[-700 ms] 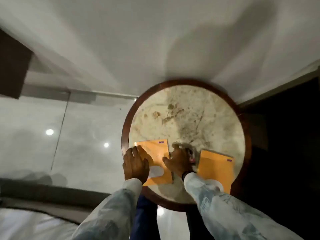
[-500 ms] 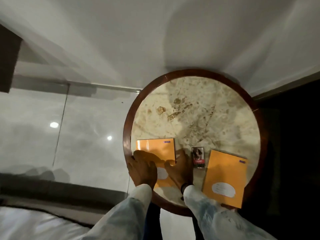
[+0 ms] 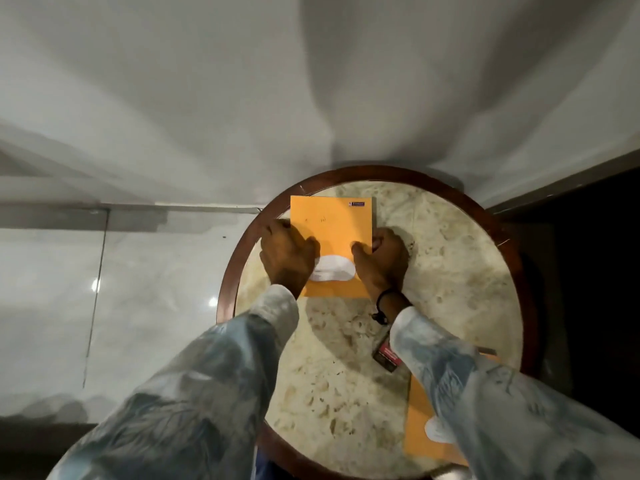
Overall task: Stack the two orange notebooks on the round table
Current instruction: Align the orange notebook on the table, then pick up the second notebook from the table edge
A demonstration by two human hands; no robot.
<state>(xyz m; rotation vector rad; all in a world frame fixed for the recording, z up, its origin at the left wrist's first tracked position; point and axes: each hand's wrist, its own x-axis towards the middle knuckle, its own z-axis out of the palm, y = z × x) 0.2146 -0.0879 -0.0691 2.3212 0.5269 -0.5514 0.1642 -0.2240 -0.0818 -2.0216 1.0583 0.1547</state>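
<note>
One orange notebook (image 3: 331,233) with a white oval label is at the far left part of the round marble table (image 3: 460,271). My left hand (image 3: 285,254) grips its left edge and my right hand (image 3: 382,263) grips its right edge, thumbs on the cover. Whether it rests on the table or is raised I cannot tell. The second orange notebook (image 3: 420,420) lies at the near right of the table, mostly hidden under my right sleeve.
A small dark red and black packet (image 3: 387,356) lies on the table between the two notebooks, partly under my right forearm. The table has a dark wooden rim (image 3: 228,282). Glossy pale floor lies to the left, a white wall behind, a dark area to the right.
Both hands have taken hold of the left notebook by its sides and carried it away from the near edge toward the far side of the table. The view has shifted closer.
</note>
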